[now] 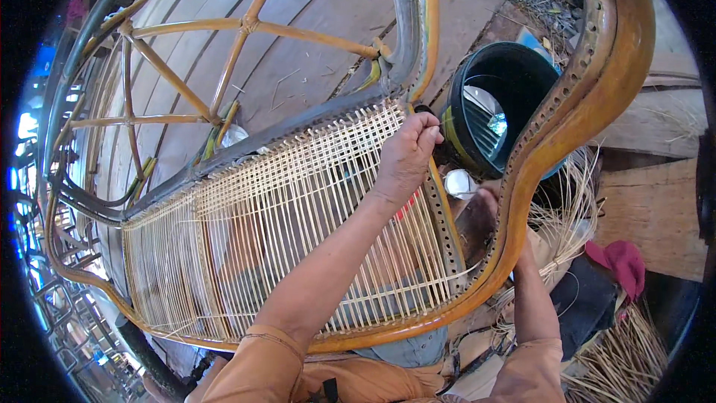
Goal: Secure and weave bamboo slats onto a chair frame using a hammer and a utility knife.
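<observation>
Across a curved wooden chair frame [597,89] with rows of small drilled holes stretches a pale cane panel [350,138]. Its far edge is woven into a close grid, while the nearer part shows mostly parallel strands. My left hand [409,151] is closed at the panel's far right corner, by the drilled rail; whatever its fingers pinch is hidden. Partly behind the curved arm of the frame is my right hand [488,205], smeared and half covered, so its fingers do not show. Close to it is a small round white object [460,183].
A dark bucket [459,130] stands beyond the right rail. Loose cane strands [570,216] lie right of the frame, near a dark red cloth item [620,265]. Bamboo-like struts [186,26] cross at far left, over a plank floor [313,60].
</observation>
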Available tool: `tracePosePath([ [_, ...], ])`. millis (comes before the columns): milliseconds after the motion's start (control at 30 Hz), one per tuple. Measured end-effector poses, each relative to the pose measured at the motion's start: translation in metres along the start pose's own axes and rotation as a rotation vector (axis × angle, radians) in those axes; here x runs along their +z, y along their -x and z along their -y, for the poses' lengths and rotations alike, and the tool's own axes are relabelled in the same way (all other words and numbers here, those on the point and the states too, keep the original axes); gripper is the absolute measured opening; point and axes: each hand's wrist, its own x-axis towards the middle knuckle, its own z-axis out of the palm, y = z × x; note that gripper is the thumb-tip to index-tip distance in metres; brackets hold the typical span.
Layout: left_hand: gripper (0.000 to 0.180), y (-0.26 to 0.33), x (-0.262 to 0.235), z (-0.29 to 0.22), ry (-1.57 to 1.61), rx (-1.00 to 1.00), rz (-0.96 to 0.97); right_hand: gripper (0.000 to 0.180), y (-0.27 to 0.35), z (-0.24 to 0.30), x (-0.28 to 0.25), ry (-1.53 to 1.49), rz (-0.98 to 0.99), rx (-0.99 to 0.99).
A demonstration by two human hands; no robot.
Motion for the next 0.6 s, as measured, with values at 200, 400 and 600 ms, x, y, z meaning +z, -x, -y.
tracePosePath([
  [200,0.017,-0.006,0.003,-0.015,-0.069,-0.063,0.074,0.012,-0.001,-0.027,-0.009,-0.26,0.016,0.128],
  [400,0.023,-0.015,-0.007,-0.011,-0.06,-0.098,0.17,0.012,-0.015,0.008,-0.029,-0.657,-0.174,0.472],
  [600,0.023,-0.026,-0.015,-0.023,-0.053,-0.342,0.313,0.024,-0.037,0.026,-0.027,-0.731,-0.221,0.49],
])
